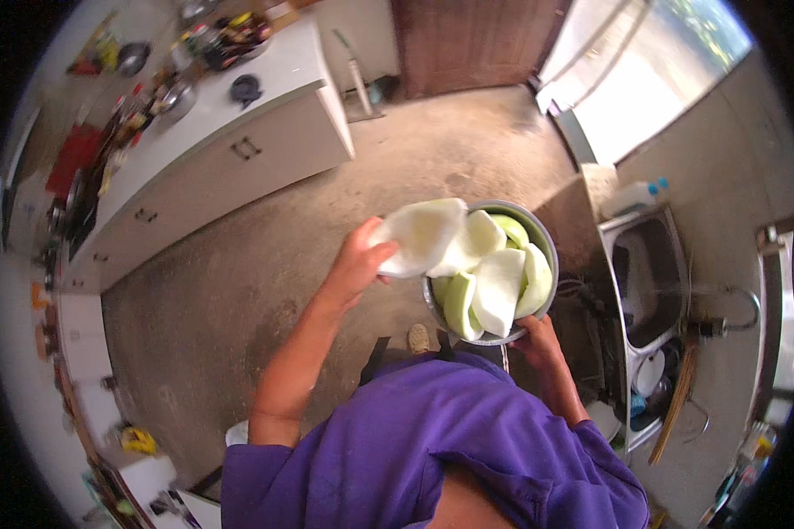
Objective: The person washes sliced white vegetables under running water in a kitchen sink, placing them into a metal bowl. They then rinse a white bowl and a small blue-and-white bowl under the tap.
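My left hand [358, 259] grips a large pale piece of gourd or melon [420, 238], thumb over its near edge. This piece overlaps the left rim of a round metal basin [550, 231]. My right hand [538, 338] holds the basin by its near right rim, with the fingers partly hidden behind it. Inside the basin lie several thick white pieces [499, 291] with light green outer sides [511, 230], stacked above the rim. The basin is held in the air in front of my body, over the floor.
A white counter [284, 56] with cookware and bottles runs along the left. To the right stands a metal sink [652, 278] with a curved faucet [748, 314] and dishes [650, 373] beside it. A brown door [476, 43] and bright doorway [628, 79] are ahead, across the concrete floor [212, 317].
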